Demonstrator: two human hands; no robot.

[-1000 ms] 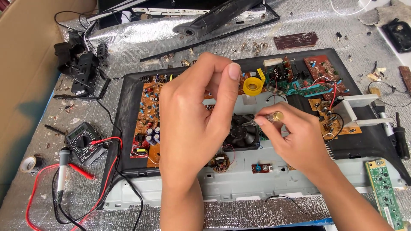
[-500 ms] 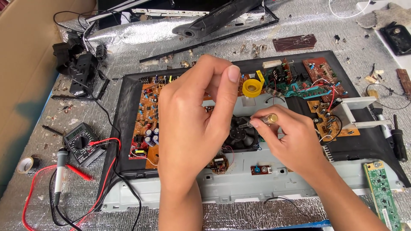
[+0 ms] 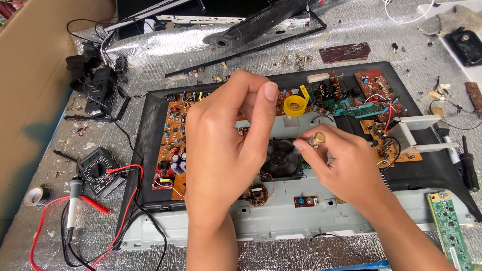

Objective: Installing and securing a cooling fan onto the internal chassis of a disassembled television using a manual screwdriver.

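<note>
An opened black flat device chassis (image 3: 150, 150) lies on the foil-covered bench, with orange circuit boards (image 3: 170, 150) inside and a round black speaker (image 3: 282, 160) at its middle. My left hand (image 3: 226, 145) hovers over the chassis centre, thumb and fingers pinched together; whatever they hold is hidden. My right hand (image 3: 346, 165) sits just right of the speaker, its fingertips pinching a small brass-coloured cylindrical part (image 3: 316, 139). A yellow tape roll (image 3: 295, 105) rests behind the hands.
A multimeter (image 3: 98, 170) with red and black leads lies at the left, beside a grey probe (image 3: 73, 200) and a small tape roll (image 3: 36, 195). A green circuit board (image 3: 449, 226) is at the right front. A black bezel frame (image 3: 261, 22) lies behind. Cardboard (image 3: 35, 75) borders the left.
Both hands stay nearly still over the chassis. My right hand's fingers have shifted slightly with the brass part.
</note>
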